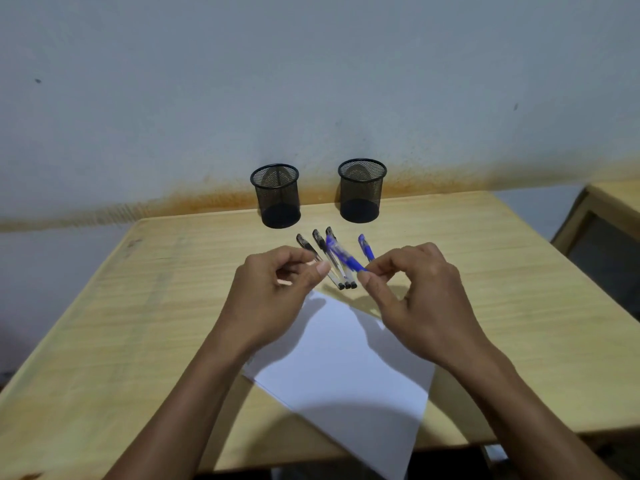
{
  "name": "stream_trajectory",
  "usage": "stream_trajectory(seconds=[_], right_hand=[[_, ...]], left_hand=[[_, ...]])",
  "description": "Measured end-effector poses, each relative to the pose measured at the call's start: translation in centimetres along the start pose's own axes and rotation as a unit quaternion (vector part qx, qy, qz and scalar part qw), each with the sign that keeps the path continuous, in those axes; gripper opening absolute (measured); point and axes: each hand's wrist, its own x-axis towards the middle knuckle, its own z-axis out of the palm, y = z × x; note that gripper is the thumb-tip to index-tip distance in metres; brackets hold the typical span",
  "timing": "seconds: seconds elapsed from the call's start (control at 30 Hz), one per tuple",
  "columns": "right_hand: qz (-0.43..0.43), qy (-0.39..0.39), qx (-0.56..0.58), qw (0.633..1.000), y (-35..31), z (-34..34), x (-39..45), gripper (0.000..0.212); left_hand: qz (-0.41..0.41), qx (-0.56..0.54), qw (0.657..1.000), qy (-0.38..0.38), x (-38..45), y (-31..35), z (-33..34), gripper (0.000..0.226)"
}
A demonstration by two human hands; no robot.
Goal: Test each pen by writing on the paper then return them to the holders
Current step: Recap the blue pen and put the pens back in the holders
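The right hand (pixel 412 299) pinched the lower end of a blue pen (pixel 343 256) between thumb and fingertips, its other fingers curled; the pen was blurred and slanted up and to the left from that pinch, its capped end lifted over the pens lying on the table (pixel 485 271); the left hand (pixel 273 289) hovered just left of it, fingers curled loosely with the thumb near the forefinger, gripping nothing that could be seen, its fingertips close to the pen but apart from it; under and beyond the hands three black pens (pixel 323 258) lay side by side on the table, their caps fanned toward the wall and their lower ends bunched together just past the paper's far corner; a second blue pen (pixel 366 247) lay to their right, its lower part hidden behind the right hand's fingers; the paper (pixel 346 368), a white sheet turned cornerwise, lay beneath both wrists, its near corner hanging over the table's front edge; two black mesh holders stood upright at the back by the wall, the left holder (pixel 277 195) and the right holder (pixel 361 190) well apart from each other, both beyond the pens; a second table (pixel 609 199) showed at the far right edge.
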Motion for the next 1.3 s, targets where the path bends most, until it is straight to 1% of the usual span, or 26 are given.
stream_trajectory(seconds=[0.07, 0.13, 0.17, 0.23, 0.3, 0.37, 0.47, 0.57, 0.7, 0.9, 0.97, 1.07, 1.17, 1.23, 1.3], right_hand=[[0.084, 0.011, 0.017, 0.996, 0.6, -0.3, 0.9, 0.011], [0.161, 0.028, 0.017, 0.986, 1.7, -0.5, 2.2, 0.016], [0.193, 0.032, 0.011, 0.981, 2.3, -0.4, 2.8, 0.018], [0.243, 0.028, -0.011, 0.97, 3.3, 0.0, 4.0, 0.022], [0.273, 0.008, -0.051, 0.961, 4.2, 0.9, 5.0, 0.023], [0.288, -0.022, -0.09, 0.953, 4.9, 1.9, 5.8, 0.021], [0.298, -0.047, -0.127, 0.945, 5.7, 3.4, 6.5, 0.017], [0.29, -0.041, -0.173, 0.94, 6.0, 4.2, 7.1, 0.017], [0.274, -0.049, -0.231, 0.932, 5.5, 4.7, 7.3, 0.02], [0.254, -0.055, -0.265, 0.929, 5.5, 5.0, 7.1, 0.028], [0.248, -0.057, -0.266, 0.93, 5.4, 4.7, 6.9, 0.03], [0.245, -0.057, -0.234, 0.939, 5.2, 3.7, 6.7, 0.031], [0.244, -0.054, -0.163, 0.955, 5.0, 2.1, 6.8, 0.04], [0.227, -0.092, -0.167, 0.955, 4.6, 1.1, 7.5, 0.045], [0.212, -0.154, -0.214, 0.941, 4.0, 0.7, 8.9, 0.046]], left_hand=[[-0.019, 0.168, 0.986, 0.018, -0.2, -1.5, -0.1, 0.053], [-0.039, 0.232, 0.972, 0.005, -0.5, -2.7, -0.1, 0.065], [-0.043, 0.254, 0.966, -0.002, -0.7, -3.1, 0.0, 0.066], [-0.041, 0.299, 0.953, -0.005, -1.0, -3.7, 0.4, 0.06], [-0.039, 0.334, 0.942, -0.001, -1.2, -4.0, 0.6, 0.052], [-0.043, 0.359, 0.932, -0.011, -1.3, -4.3, 0.9, 0.05], [-0.047, 0.372, 0.927, -0.013, -1.5, -4.7, 1.4, 0.06], [-0.035, 0.374, 0.927, -0.006, -1.5, -4.5, 1.4, 0.061], [-0.039, 0.376, 0.926, -0.014, -1.5, -4.9, 1.3, 0.066], [-0.03, 0.374, 0.927, -0.015, -1.4, -5.5, 1.4, 0.067], [-0.03, 0.381, 0.924, -0.017, -1.4, -5.5, 1.3, 0.065], [-0.024, 0.367, 0.93, 0.005, -1.0, -4.9, 1.0, 0.051], [-0.049, 0.362, 0.93, 0.028, 1.1, -3.5, 0.9, 0.06], [-0.06, 0.382, 0.921, 0.042, 3.5, -2.4, 1.4, 0.073], [-0.084, 0.398, 0.913, 0.029, 6.1, -1.1, 2.3, 0.068]])
